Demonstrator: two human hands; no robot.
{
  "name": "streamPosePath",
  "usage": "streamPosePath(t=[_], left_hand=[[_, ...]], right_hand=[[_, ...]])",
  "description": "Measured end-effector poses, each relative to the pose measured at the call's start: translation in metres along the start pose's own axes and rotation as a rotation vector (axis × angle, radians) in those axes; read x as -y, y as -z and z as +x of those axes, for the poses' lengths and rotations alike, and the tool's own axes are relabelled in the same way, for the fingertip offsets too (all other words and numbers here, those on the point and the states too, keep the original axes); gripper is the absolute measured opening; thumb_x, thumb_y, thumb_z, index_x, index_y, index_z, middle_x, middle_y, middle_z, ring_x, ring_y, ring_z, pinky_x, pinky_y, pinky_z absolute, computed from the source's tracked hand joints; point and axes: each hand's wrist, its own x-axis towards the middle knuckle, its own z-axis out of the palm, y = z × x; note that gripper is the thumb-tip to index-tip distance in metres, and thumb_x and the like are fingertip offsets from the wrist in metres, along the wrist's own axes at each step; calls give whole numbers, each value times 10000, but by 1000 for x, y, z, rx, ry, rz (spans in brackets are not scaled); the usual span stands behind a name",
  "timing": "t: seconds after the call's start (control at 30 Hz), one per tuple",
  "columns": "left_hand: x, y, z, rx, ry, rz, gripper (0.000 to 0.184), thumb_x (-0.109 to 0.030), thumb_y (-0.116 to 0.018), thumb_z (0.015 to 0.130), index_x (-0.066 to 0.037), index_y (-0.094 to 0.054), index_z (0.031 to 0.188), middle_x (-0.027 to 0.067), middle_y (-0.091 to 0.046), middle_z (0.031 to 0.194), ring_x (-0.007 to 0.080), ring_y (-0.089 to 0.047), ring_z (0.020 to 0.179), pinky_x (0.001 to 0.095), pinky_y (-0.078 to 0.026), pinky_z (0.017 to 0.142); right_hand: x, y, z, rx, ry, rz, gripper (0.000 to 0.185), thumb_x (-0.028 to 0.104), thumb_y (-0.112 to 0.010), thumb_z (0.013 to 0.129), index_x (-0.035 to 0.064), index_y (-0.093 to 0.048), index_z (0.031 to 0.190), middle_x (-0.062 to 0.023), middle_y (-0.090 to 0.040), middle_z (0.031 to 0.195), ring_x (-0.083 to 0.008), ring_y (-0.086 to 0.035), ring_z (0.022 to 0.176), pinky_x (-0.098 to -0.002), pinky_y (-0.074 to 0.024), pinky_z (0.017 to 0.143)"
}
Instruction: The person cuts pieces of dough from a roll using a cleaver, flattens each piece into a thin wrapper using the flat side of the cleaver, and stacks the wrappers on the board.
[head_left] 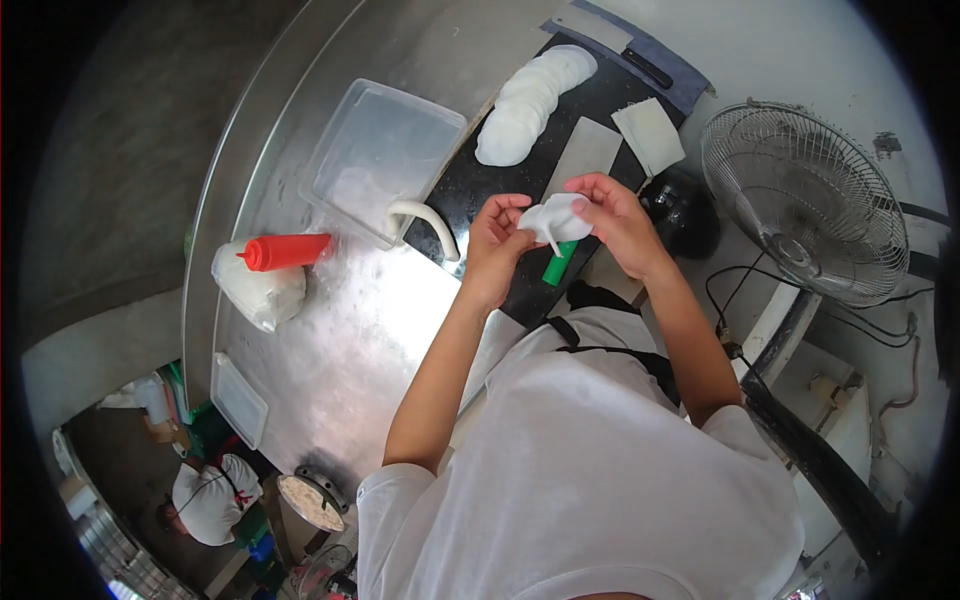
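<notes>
My left hand (494, 250) and my right hand (622, 225) pinch a thin, soft white dough wrapper (562, 218) between them, over the black board (470, 190). The wrapper is creased, and a narrow strip hangs from its lower side. Beneath my hands lies a flat tool with a wide metal blade (584, 152) and a green handle (560, 264); its middle is hidden. Farther back on the board, round white wrappers (530, 105) overlap in a row. A curved white dough rope (425, 217) lies left of my left hand, partly over a clear plastic box (390, 125).
A red squeeze bottle (285, 252) rests against a white-filled plastic bag (258, 290) on the metal table (345, 340). A cleaver (610, 40) lies on a dark cloth at the back. At right stand a black round object (682, 212) and a fan (805, 200). A co-worker (215, 497) is at lower left.
</notes>
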Motion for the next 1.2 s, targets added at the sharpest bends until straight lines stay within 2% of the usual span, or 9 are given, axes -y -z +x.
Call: streamPosePath(t=[0.17,0.4,0.5,0.67,0.77,0.9,1.03,1.1,1.2], left_hand=[[-5,1,-8,15,-11,-14,495,85,-650,849,-29,-531,1316,35,-596,1073,129,-636,959,298,-555,845],[-11,3,-12,62,60,72,546,118,-656,827,6,-527,1345,24,-563,987,120,-613,932,267,-551,855],[1,4,-12,231,172,-193,554,41,-658,857,5,-523,1393,19,-563,985,133,-623,961,277,-553,829],[21,-16,-17,525,220,-503,461,-151,-697,959,27,-551,1358,119,-641,1312,184,-638,1150,336,-484,1029],[29,-21,-15,332,179,-448,349,-109,-704,962,9,-586,1268,104,-672,1238,168,-640,1148,353,-486,1041],[32,-13,-4,212,157,-159,198,-40,-717,953,-35,-585,1100,82,-702,1085,151,-701,965,307,-594,861],[43,9,19,13,124,264,191,-6,-690,953,-24,-565,1097,84,-701,1021,156,-709,893,298,-614,773],[51,40,38,-6,97,378,203,10,-679,947,-16,-560,1109,85,-700,1013,157,-709,902,303,-615,775],[31,53,69,-3,99,481,229,2,-688,933,-7,-563,1125,88,-700,1005,165,-712,875,307,-617,729]], right_hand=[[2,-15,-8,-2,124,-190,525,-107,-677,825,6,-548,1322,-72,-637,1192,-148,-639,1093,-310,-528,937],[22,-13,-28,142,159,-30,545,-113,-646,812,2,-536,1333,-60,-593,1206,-152,-615,1135,-313,-499,986],[26,-15,-33,238,179,19,549,-57,-676,808,1,-529,1334,-60,-585,1190,-147,-605,1124,-307,-492,983],[41,-9,-40,365,85,61,584,54,-762,763,10,-534,1299,-81,-591,1193,-151,-593,1113,-299,-472,985],[49,-2,-42,351,68,9,581,48,-753,769,5,-530,1303,-84,-595,1192,-153,-595,1128,-306,-473,1000],[27,25,-30,220,91,-72,537,-35,-688,822,-6,-529,1333,-71,-602,1226,-150,-609,1140,-302,-489,1007],[-42,40,-3,-326,29,-416,477,130,-740,912,80,-551,1346,-96,-622,1123,-163,-643,900,-340,-546,813],[-93,41,3,-277,41,-630,431,248,-735,938,106,-587,1317,-149,-629,1004,-235,-644,818,-370,-540,750],[-125,6,-12,-235,14,-1010,443,314,-755,907,140,-626,1293,-215,-553,1137,-403,-607,1036,-467,-523,895]])
